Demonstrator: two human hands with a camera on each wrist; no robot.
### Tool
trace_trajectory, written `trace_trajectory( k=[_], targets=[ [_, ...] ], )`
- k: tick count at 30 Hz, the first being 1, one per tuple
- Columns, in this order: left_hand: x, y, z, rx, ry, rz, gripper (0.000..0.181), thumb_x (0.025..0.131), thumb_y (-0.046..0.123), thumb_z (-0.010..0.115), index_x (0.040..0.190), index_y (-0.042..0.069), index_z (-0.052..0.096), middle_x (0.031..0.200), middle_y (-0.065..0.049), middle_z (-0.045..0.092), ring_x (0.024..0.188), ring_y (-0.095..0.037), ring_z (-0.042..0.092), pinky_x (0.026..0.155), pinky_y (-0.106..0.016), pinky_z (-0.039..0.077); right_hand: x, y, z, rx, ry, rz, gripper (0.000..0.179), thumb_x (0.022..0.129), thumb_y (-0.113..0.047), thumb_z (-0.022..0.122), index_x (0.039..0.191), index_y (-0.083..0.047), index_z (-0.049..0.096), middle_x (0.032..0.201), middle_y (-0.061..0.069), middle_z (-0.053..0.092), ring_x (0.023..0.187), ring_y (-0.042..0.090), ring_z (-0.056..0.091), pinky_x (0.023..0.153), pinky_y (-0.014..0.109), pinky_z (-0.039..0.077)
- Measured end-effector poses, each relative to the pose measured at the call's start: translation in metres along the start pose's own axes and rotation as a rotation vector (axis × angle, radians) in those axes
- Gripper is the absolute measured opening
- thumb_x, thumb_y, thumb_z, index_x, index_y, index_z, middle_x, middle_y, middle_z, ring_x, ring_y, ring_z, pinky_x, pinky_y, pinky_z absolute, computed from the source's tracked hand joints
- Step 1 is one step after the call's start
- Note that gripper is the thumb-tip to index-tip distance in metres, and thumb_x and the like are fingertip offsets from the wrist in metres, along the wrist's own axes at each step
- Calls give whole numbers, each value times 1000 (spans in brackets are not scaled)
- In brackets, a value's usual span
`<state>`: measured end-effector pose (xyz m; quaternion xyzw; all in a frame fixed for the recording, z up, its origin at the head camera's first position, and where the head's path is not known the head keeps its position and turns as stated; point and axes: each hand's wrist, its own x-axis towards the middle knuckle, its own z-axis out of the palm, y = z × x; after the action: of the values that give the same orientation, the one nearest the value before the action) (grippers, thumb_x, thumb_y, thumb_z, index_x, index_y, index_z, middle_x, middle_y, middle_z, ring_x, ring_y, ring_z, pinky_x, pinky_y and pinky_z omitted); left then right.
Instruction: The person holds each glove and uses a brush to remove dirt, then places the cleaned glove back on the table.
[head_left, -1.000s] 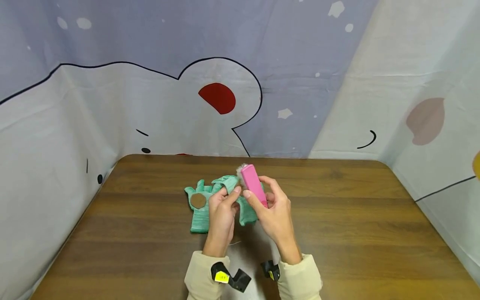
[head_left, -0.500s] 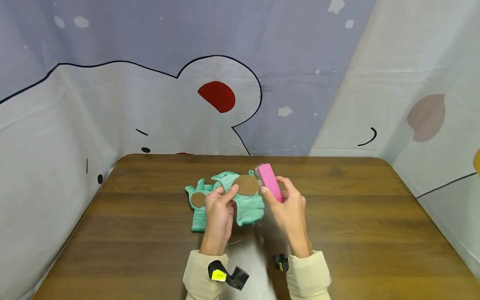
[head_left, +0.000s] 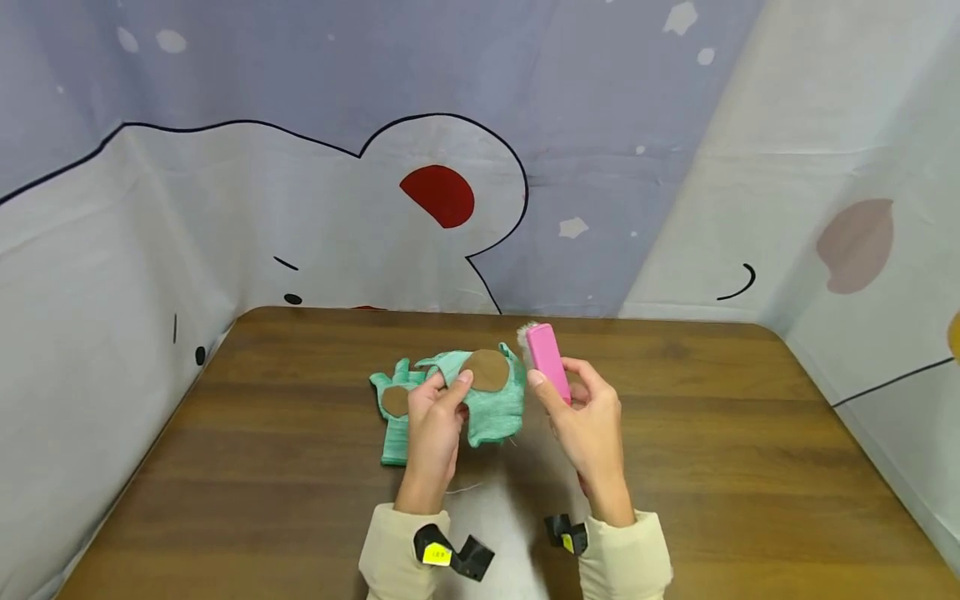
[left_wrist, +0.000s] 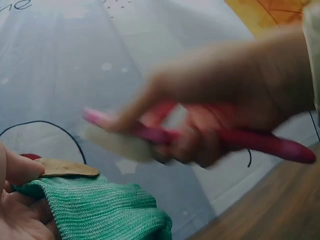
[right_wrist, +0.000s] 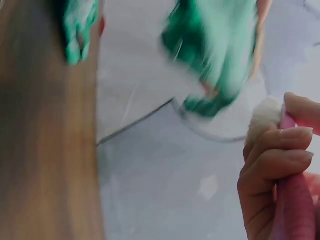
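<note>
In the head view my left hand (head_left: 435, 429) pinches a green knitted glove (head_left: 497, 417) between thumb and fingers, above the table. A round brown patch (head_left: 487, 371) sits on the glove, and my thumb rests at its edge. My right hand (head_left: 588, 429) grips a pink brush (head_left: 549, 358) with whitish bristles facing the glove, a small gap away from it. The left wrist view shows the brush's long darker pink handle (left_wrist: 270, 145) running out behind the right fingers. A second green glove (head_left: 397, 437) with a brown patch lies on the table, partly hidden by my left hand.
The brown wooden table (head_left: 712, 450) reaches back to a printed cloth (head_left: 322, 217) that hangs behind and along the sides. A thin pale thread (head_left: 463, 488) lies on the table between my forearms.
The brush in my right hand has moved right, away from the glove. The glove's patch, hidden one second ago, now faces up in view. My left hand keeps its hold and has shifted slightly.
</note>
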<state>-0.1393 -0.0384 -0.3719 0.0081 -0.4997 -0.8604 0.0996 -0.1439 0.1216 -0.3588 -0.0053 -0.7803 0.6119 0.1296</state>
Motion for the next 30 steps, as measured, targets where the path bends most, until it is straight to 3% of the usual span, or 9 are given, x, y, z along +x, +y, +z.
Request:
trace_trajectory(
  k=[6, 11, 15, 21, 30],
  targets=[
    [-2, -3, 1, 40, 6, -3, 35, 90, 9, 56, 61, 5, 36, 48, 7, 23, 45, -7, 23, 48, -19, 23, -16, -19, 15, 77, -90, -83, 34, 77, -30, 74, 107, -16, 63, 73, 12, 65, 52, 29, 59, 44, 29, 46],
    [-2, 0, 4, 50, -25, -12, 28, 90, 9, 56, 65, 4, 44, 49, 6, 26, 46, -7, 25, 48, -21, 25, -23, -36, 21, 15, -110, -109, 33, 78, -20, 74, 106, -8, 63, 68, 11, 63, 49, 19, 56, 44, 24, 43],
    [-3, 2, 5, 27, -20, -22, 23, 90, 9, 55, 69, 3, 47, 50, 5, 29, 47, -9, 29, 49, -21, 27, -27, -50, 22, -16, -106, -104, 33, 77, -12, 74, 105, -1, 61, 67, 14, 62, 50, 21, 56, 45, 22, 42],
    [-2, 2, 3, -48, -26, -47, 16, 90, 8, 56, 77, 0, 53, 54, 3, 37, 48, -8, 34, 49, -20, 28, -26, -50, 21, 6, -110, -25, 31, 77, -13, 74, 103, -3, 60, 73, 16, 65, 60, 34, 62, 50, 24, 45],
    [-2, 1, 3, -144, -15, -65, 9, 89, 3, 56, 83, -3, 56, 61, 1, 50, 45, -7, 37, 46, -18, 27, -17, -35, 16, 4, -96, -10, 28, 77, -18, 75, 96, -5, 60, 71, 15, 64, 58, 31, 62, 49, 26, 45]
  ],
)
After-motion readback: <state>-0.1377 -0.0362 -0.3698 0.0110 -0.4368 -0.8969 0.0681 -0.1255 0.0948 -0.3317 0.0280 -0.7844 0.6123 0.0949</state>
